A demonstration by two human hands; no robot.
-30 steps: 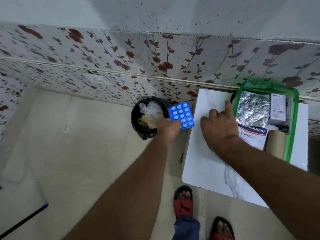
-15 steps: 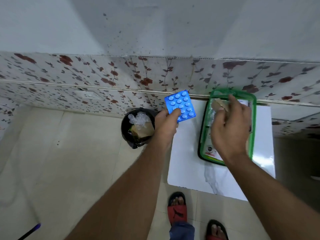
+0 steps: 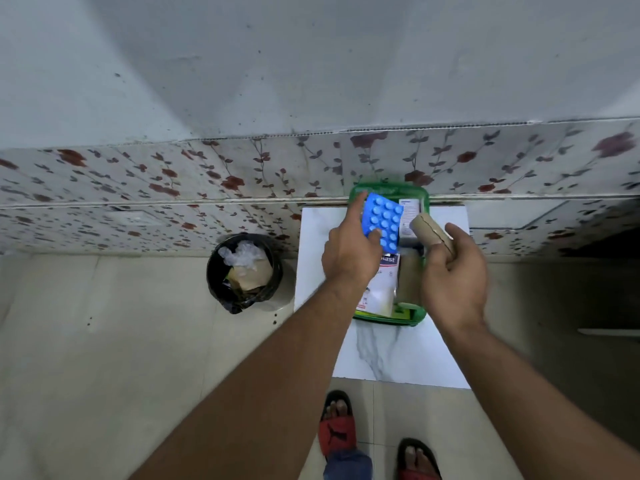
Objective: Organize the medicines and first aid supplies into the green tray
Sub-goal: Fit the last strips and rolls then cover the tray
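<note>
green tray: sits on the white marbled table, back end against the flowered wall tiles. thin translucent plastic with rounded corners.
already in the tray: a plaster pack, a small white box and a tan bandage roll lying flat.
left hand: pinching a blue blister pack of round pills, tilted over the tray's far left end.
right hand: wrapped around a second tan crepe roll, hovering over the right rim.
how i'd do it: lay the blister flat into the far-left gap so the stiff foil doesn't bend, then tuck the soft roll alongside its twin.
off to the side: black bin on the floor, stuffed with wrappers, not part of this.
</note>
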